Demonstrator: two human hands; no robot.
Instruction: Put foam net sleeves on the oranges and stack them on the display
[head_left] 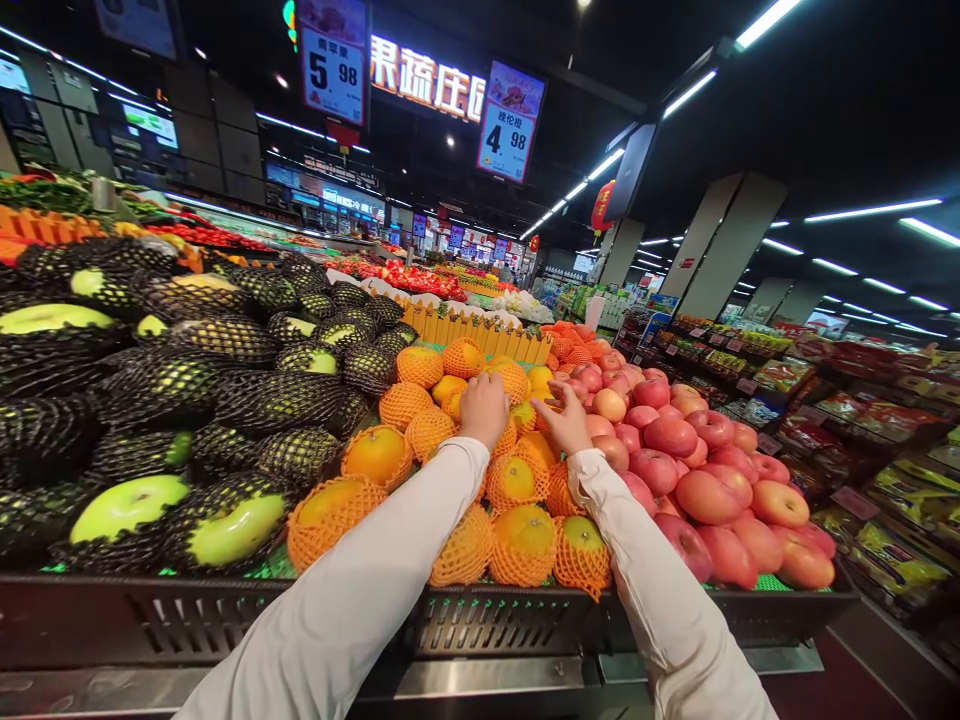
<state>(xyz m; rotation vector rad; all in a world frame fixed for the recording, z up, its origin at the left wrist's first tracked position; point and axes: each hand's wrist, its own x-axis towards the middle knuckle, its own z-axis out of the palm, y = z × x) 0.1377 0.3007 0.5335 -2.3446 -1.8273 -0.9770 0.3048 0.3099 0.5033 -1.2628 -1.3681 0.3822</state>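
Both arms, in white sleeves, reach over a pile of oranges [523, 540], most of them in orange foam nets. My left hand [484, 410] is closed, knuckles up, among the oranges at the back. Its fingertips are hidden, so what they hold, if anything, does not show. A netted orange [512, 380] lies right beside its fingers. To the right, my right hand [564, 415] has its fingers apart and slightly bent, with the palm toward the left hand. It hovers over the oranges where they meet the red apples [671, 436] and holds nothing visible.
Green apples [129, 505] in black nets fill the left side. A dark slotted tray edge [487, 622] runs along the front. Behind the oranges stands a yellow picket divider [472, 328]. Price signs [512, 122] hang overhead, and packaged-goods shelves [885, 440] line the right.
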